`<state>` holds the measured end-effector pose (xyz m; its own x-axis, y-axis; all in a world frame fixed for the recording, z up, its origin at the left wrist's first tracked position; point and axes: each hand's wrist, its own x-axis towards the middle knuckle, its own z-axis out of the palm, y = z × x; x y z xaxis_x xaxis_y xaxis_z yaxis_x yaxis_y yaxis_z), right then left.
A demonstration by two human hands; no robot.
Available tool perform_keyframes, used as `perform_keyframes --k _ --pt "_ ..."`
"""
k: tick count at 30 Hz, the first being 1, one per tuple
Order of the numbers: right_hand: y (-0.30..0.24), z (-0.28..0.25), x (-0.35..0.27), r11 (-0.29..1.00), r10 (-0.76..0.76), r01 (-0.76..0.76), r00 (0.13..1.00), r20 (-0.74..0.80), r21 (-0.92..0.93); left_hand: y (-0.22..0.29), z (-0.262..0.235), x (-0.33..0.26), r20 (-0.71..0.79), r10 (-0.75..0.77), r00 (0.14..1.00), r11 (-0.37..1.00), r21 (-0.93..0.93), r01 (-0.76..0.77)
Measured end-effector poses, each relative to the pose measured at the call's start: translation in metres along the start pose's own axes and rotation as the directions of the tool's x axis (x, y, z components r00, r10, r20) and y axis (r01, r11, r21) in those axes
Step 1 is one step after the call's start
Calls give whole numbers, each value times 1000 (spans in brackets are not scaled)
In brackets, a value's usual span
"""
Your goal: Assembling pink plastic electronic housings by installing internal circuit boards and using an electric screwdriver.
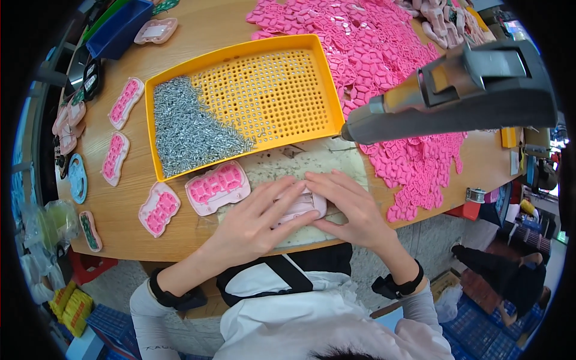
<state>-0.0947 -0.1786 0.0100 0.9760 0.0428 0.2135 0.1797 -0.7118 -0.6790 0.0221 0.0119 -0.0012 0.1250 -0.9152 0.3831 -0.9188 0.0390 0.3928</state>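
Note:
Both my hands are on a pale pink plastic housing (300, 208) that lies on a worn pale mat (336, 159) at the table's near edge. My left hand (255, 219) holds its left side, fingers stretched over the top and thumb along the near edge. My right hand (355, 211) grips the right end between fingers and thumb. Much of the housing is hidden under the fingers. Just left of my left hand sit two pale pink shells with bright pink keypads, one (217, 187) by the tray and another (159, 209) farther left.
A yellow perforated tray (333, 96) holds a heap of silver screws (192, 129). Over its right edge hangs a grey power screwdriver (444, 96), tip pointing left. Bright pink keypads (372, 54) cover the right side. More shells (115, 157) lie left. A person (510, 276) is at far right.

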Motion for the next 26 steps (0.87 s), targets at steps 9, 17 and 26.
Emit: perform_keyframes --k 9,17,26 --pt "-5 8 -4 1000 4 -4 1000 13 6 17 7 -11 -65 -43 997 992 114 50" --pt "-25 -44 23 986 164 -162 985 45 -50 19 2 -5 -58 -97 994 988 114 103" --pt "-1 -61 22 938 322 -345 879 -352 -4 23 4 -9 20 -23 1000 967 255 17"
